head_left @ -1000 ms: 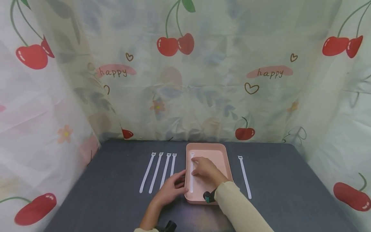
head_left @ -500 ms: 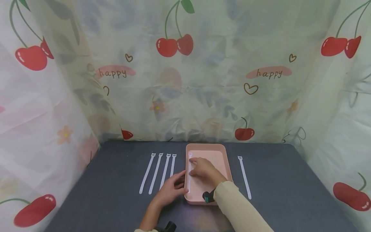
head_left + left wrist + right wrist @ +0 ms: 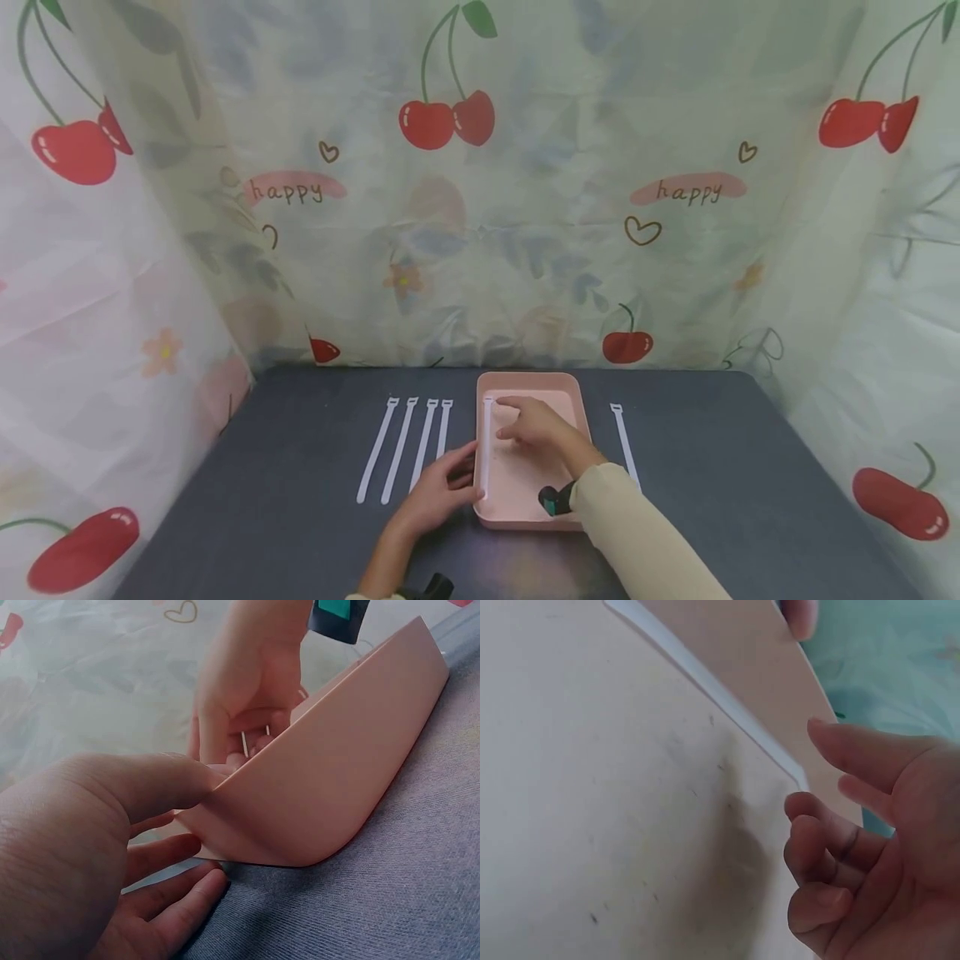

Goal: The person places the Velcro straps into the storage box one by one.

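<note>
A shallow pink tray (image 3: 517, 496) stands on the dark table, with one white cable tie (image 3: 487, 454) lying lengthwise along its inner left side. My left hand (image 3: 438, 494) holds the tray's left wall near the front. In the left wrist view its thumb reaches the rim of the tray (image 3: 330, 765), while the other fingers stay outside, below. Above the tray floor, my right hand (image 3: 534, 423) has loosely bent fingers with nothing between them. The right wrist view shows its fingertips close beside the end of the cable tie (image 3: 712, 690), apparently not gripping it.
Left of the tray several white cable ties (image 3: 397, 450) lie side by side, partly behind my left hand. Another cable tie (image 3: 624, 442) lies to the right, its lower end covered by the right sleeve (image 3: 637, 525). A cherry-printed curtain (image 3: 480, 250) encloses the table.
The cable tie has shifted left against the tray's left wall. My right hand has let go of it and moved slightly right. My left hand keeps its place on the tray.
</note>
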{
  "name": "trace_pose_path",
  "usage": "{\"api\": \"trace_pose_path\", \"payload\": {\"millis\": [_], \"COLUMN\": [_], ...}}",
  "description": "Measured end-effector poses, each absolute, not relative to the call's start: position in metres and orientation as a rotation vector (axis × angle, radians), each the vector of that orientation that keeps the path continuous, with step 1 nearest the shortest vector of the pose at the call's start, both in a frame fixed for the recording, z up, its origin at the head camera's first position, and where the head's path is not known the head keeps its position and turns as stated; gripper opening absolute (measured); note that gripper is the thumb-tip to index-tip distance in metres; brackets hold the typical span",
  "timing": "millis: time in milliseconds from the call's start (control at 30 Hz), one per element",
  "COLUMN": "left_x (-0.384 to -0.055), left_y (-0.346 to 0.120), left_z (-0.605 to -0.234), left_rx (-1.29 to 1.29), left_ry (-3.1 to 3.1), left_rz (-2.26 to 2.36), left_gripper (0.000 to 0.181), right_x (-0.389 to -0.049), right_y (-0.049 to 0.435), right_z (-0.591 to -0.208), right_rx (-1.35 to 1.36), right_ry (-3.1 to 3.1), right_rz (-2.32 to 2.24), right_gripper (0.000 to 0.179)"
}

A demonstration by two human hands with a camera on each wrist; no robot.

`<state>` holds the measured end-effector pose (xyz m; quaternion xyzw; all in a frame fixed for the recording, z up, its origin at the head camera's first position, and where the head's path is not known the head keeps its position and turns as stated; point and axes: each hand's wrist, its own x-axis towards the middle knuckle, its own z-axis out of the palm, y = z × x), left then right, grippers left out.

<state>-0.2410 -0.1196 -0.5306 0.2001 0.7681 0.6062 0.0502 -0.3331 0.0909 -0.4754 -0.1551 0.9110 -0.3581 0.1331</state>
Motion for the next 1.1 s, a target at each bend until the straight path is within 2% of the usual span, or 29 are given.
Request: {"api": "trace_pose_path", "payload": {"millis": [400, 733, 1100], "left_x": [-0.242, -0.241, -0.241], "left_y": [-0.118, -0.119, -0.120], "left_z": [-0.532, -0.531, -0.531], "left_rx": [0.616, 0.596, 0.617], "left_ry": [2.336, 2.344, 2.346], "left_rz": [1.843, 1.848, 1.848], "left_gripper": [0.069, 0.070, 0.071], "right_x": [-0.329, -0.332, -0.329], "right_y": [0.112, 0.142, 0.178], "right_z": [-0.459, -0.451, -0.447], "right_rx": [-0.449, -0.554, -0.334], "right_ry": [2.658, 2.597, 2.643], "right_rz": [-1.075, -1.227, -1.293], "right_gripper": [0.051, 0.042, 0.038]}}
